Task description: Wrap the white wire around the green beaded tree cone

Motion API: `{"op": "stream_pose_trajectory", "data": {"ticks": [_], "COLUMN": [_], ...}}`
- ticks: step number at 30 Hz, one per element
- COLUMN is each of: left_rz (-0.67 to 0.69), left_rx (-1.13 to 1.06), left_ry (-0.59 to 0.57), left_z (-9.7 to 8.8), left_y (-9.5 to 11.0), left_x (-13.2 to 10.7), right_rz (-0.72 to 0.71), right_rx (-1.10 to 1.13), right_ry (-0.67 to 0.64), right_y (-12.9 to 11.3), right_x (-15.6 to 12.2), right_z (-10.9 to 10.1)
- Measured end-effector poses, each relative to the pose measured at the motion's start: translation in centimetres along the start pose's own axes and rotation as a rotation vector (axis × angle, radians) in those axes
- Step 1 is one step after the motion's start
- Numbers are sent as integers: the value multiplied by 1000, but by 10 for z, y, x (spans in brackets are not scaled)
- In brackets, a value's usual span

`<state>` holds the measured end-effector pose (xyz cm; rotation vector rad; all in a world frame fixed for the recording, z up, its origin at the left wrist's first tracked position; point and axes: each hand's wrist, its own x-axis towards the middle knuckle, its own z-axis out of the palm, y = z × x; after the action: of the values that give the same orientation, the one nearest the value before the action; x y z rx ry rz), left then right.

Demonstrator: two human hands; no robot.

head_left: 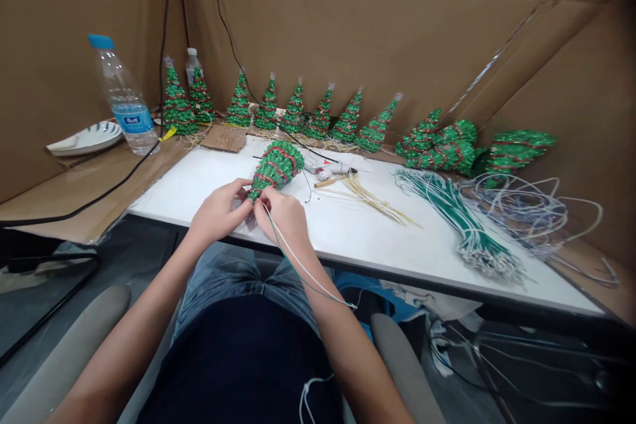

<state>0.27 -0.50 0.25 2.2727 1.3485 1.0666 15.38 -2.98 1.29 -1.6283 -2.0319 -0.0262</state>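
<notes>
A small green tinsel Christmas tree [278, 164] with red garland lies tilted at the table's front edge, its narrow tip toward me. My left hand [218, 212] grips the tip from the left, thumb and fingers closed round it. From the right, my right hand [285, 215] pinches near the same tip. A thin white and green wire pair [298, 260] runs out from the right fingers and trails over my right forearm. The exact spot where the fingertips meet the tip is partly hidden.
Finished-looking tinsel trees [293, 109] stand along the back. A glue gun [330, 164], yellow ties [377, 199] and a bundle of green-white wires [462, 225] lie on the white table [348, 238]. At left are a water bottle [132, 109] and a dish [84, 138].
</notes>
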Motion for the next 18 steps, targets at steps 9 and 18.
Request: {"op": "stream_pose_trajectory", "data": {"ticks": [9,18], "left_rz": [22,26], "left_rx": [20,57], "left_ry": [6,21], "left_z": [0,0], "left_y": [0,2], "left_x": [0,-1], "right_rz": [-8,-24], "right_rx": [-7,-27], "right_ry": [-5,-6], "right_y": [-1,1], "right_x": [0,0], "right_z": [1,2]}}
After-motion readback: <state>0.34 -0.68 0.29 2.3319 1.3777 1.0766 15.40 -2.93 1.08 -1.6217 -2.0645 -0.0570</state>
